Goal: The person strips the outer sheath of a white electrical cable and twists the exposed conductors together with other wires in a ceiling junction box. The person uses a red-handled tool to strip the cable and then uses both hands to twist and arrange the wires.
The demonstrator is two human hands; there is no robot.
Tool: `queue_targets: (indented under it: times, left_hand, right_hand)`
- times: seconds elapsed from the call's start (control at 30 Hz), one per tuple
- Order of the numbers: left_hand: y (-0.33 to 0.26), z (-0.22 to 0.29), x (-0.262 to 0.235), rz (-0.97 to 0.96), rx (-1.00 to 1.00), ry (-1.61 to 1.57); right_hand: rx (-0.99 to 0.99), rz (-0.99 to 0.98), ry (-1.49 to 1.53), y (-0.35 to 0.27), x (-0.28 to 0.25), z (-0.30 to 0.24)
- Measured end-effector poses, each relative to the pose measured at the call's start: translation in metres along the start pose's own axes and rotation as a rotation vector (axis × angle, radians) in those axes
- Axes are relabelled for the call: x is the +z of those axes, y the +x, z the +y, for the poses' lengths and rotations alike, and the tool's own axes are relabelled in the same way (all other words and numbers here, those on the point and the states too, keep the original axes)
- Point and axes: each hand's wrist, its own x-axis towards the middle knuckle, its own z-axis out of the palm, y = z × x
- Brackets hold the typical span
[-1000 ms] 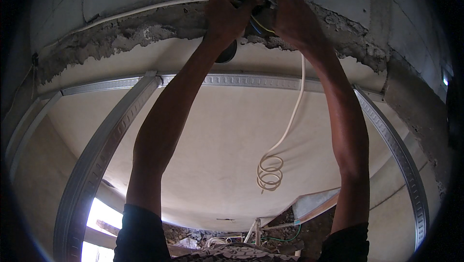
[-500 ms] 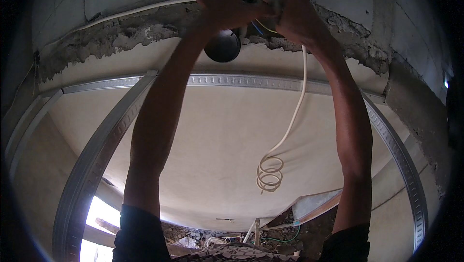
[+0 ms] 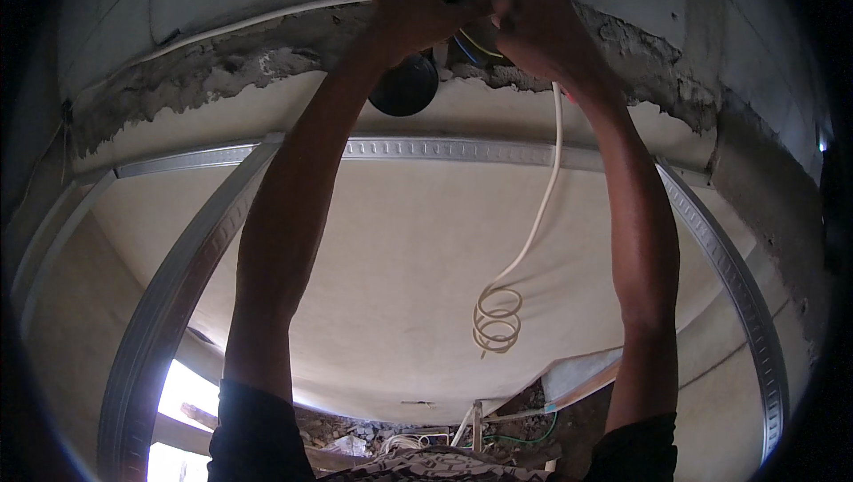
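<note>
Head camera looks steeply up, close beneath the ceiling [image 3: 400, 242].

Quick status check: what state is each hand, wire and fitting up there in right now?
Left hand: raised, fingers closed on the thin coloured wires.
Right hand: raised, gripping the same wires.
White round cable: hanging loose, its lower end coiled in loops.
Black round box: hangs under the broken plaster edge, partly hidden by the left arm.
Grey metal ceiling rails: fixed, bare.

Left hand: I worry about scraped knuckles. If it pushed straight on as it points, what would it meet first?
Probably the wires it grips, then the rough plaster edge behind; depth is unclear.
</note>
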Motion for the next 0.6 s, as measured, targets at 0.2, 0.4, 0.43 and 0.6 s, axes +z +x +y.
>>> queue_targets:
  times: [0.2,0.4,0.43,0.6]
  left_hand:
    - [0.001,-0.004,0.005,0.013,0.025,0.057]
    - [0.002,0.004,-0.007,-0.074,-0.062,0.04]
    - [0.001,0.01,-0.009,-0.105,-0.115,0.052]
    - [0.009,-0.002,-0.006,-0.066,-0.013,0.083]
  right_hand:
    - [0.13,-0.158,0.146,0.001,-0.004,-0.003]
    - [0.273,-0.14,0.286,0.001,-0.011,-0.016]
    - [0.26,-0.124,0.306,-0.001,-0.008,-0.012]
    - [0.384,-0.124,0.382,-0.002,-0.014,-0.02]
